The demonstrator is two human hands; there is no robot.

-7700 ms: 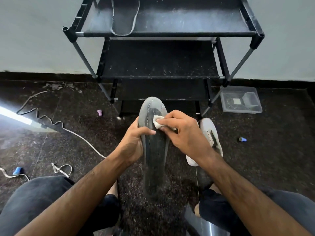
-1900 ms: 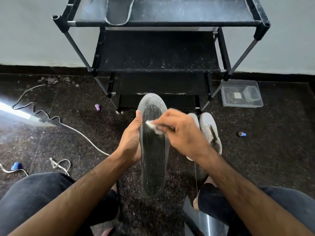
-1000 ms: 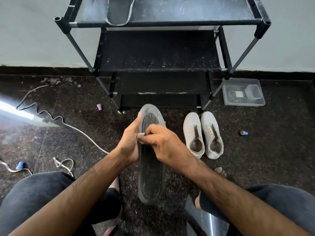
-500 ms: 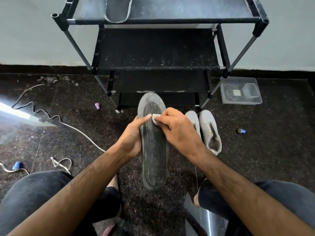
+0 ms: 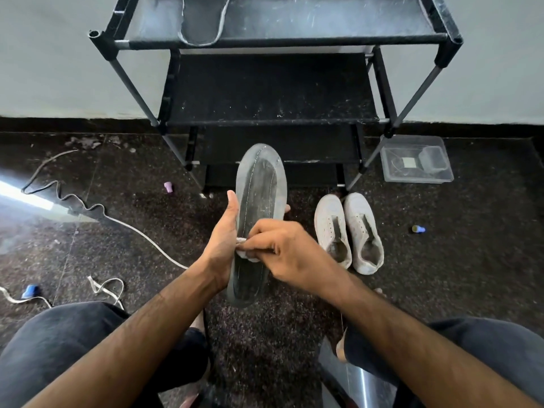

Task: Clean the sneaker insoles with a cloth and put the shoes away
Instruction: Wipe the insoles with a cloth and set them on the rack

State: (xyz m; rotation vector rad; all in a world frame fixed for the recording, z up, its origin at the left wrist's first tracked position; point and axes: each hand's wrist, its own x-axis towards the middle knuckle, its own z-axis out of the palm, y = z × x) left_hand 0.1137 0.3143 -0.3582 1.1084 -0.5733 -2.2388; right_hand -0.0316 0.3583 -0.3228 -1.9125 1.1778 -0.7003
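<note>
While the left hand (image 5: 223, 245) props the long dark-grey stitched insole (image 5: 259, 201) upright above the speckled dark floor (image 5: 441, 275), its thumb lies along the insole's left edge and its fingers curl behind, one fingertip showing past the right edge. The right hand (image 5: 291, 257) is pinched shut on a small crumpled white cloth (image 5: 243, 248), pressing it against the insole's face near the left edge, about midway along its length.

The insole looks thin, light and bendy, so a wipe pressed hard would probably fold it; backing it from behind with the fingers, as here, seems the sensible hold. Its surface looks dusty rather than slick, so it should not slip easily. The cloth is tiny and soft, and needs a fingertip pinch to stay put.

A second dark insole with a pale rim (image 5: 203, 22) lies on the top shelf of the black metal-framed shoe rack (image 5: 265, 42), near its left corner. The pair of white lace-free sneakers (image 5: 348, 231) stands side by side on the floor just right of the hands, toes toward the rack's front right leg, openings empty.

Judging by this, wiping is under way and the shoes are not yet put away.
</note>
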